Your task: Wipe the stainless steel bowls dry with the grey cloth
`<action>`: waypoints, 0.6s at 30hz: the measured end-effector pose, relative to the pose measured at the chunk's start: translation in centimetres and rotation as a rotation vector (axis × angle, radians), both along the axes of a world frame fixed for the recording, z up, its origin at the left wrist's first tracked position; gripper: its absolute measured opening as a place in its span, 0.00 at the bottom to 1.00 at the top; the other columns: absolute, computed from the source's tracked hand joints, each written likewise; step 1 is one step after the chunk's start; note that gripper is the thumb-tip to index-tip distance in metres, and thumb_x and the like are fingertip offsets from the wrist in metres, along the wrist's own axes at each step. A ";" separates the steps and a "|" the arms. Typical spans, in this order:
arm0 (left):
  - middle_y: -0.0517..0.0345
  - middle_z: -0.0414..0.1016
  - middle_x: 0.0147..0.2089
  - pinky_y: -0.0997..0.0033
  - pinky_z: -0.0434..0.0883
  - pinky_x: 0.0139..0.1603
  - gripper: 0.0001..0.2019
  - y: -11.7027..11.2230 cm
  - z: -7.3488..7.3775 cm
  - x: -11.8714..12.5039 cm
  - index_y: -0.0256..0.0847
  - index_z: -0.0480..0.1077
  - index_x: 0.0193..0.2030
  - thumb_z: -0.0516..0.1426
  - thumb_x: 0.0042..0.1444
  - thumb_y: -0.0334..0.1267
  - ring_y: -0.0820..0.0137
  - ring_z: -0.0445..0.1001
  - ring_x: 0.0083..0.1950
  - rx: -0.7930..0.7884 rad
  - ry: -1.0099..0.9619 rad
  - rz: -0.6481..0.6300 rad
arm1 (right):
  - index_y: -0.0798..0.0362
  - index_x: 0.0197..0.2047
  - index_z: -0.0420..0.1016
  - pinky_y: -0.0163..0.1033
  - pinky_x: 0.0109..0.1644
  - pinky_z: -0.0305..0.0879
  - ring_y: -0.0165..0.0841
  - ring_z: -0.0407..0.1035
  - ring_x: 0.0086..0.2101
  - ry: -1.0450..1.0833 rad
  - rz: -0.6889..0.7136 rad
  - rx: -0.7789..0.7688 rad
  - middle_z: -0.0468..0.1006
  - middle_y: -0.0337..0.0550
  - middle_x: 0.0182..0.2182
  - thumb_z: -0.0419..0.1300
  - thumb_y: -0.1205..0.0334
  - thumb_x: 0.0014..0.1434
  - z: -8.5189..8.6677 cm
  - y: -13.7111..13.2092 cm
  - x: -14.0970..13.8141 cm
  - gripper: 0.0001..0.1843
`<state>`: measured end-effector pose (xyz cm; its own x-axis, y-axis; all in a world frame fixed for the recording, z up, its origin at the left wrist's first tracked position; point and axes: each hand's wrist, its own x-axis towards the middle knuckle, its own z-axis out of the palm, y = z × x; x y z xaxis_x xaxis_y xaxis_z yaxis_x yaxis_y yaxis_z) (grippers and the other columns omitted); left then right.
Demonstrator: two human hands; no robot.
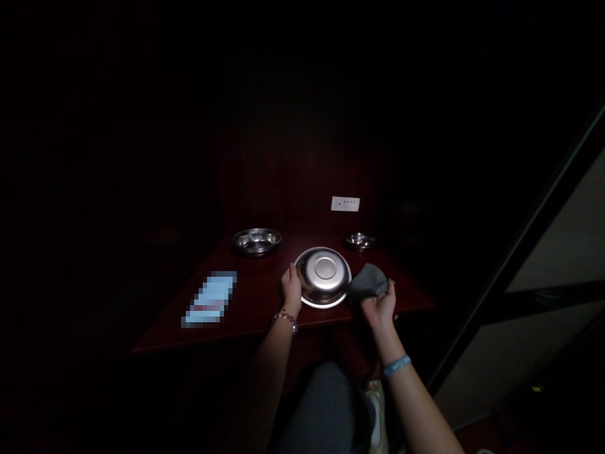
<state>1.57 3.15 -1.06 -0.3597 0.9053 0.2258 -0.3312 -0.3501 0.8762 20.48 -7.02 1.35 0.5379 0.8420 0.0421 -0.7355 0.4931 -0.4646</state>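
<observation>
A: Starting close in: a grey-trousered knee (326,410) at the bottom, and two forearms reaching over it, a blue wristband (396,365) on the right one and a beaded bracelet (285,317) on the left.

B: And the hands?

A: The left hand (292,289) is closed on the left rim of a steel dish (324,275), fingers curled over the edge. The dish stands tilted up at the near edge of the dark red surface (255,302), round face toward the camera.

B: The right one?

A: The right hand (379,307) is bunched around a grey cloth (368,282), gripped narrow. The cloth sits just right of the dish and touches its right edge.

B: So, cloth to metal. What makes that go well?

A: I'd say a firm pinch on the rim so the dish can't spin or skid, with its lower edge braced on the surface. Spread the cloth flatter under the fingers, rather than wadded, to cover more steel. It's very dim, so any marks would be hard to spot.

B: What's around?

A: A pale blue item (210,299), blurred out, lies to the left. Farther back, a wider steel bowl (256,241) on the left and a small steel bowl (360,241) on the right, both well apart from the hands. Beyond them, a white socket panel (345,203) on the dark wall.
</observation>
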 end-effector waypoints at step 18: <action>0.52 0.82 0.40 0.63 0.72 0.52 0.13 0.1 0.5 -0.9 0.39 0.76 0.36 0.60 0.56 0.47 0.64 0.79 0.46 -0.135 -0.418 -0.104 | 0.50 0.43 0.78 0.50 0.63 0.65 0.37 0.76 0.46 -0.045 0.077 0.182 0.83 0.40 0.42 0.50 0.43 0.60 2.4 7.4 -1.5 0.23</action>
